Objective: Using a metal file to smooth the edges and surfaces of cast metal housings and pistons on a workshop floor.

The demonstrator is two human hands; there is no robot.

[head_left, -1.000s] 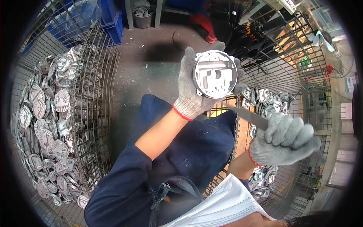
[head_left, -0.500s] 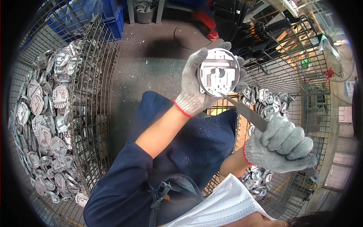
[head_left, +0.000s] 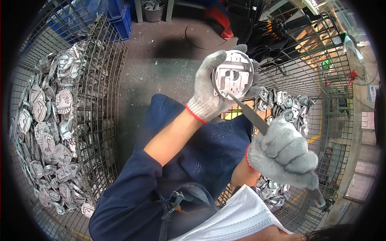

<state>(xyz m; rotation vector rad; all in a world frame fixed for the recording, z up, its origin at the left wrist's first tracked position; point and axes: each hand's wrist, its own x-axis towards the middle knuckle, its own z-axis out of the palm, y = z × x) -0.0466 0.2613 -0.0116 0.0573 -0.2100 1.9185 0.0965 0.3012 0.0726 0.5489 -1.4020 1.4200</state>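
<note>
In the upper middle, my left hand [head_left: 207,82], in a grey knit glove with a red cuff, grips a round silver metal casting [head_left: 234,76] by its rim. The casting's hollow side, with ribs, holes and a raised edge, faces me. My right hand [head_left: 285,150], gloved alike, is closed round a long flat file [head_left: 254,118]. The file's tip meets the lower rim of the casting, and its other end sticks out below my fist. The fingers of my left hand behind the casting are partly hidden.
A wire basket [head_left: 102,108] on the left holds many similar castings [head_left: 46,144]. Another wire basket [head_left: 333,84] on the right has more castings [head_left: 289,106]. Blue bins [head_left: 120,24] and a grey bucket [head_left: 154,14] stand at the back; a dark apron [head_left: 193,148] covers my lap.
My right hand and the file have shifted left and down toward me. The casting has tilted slightly in my left hand, which stays nearly in place.
</note>
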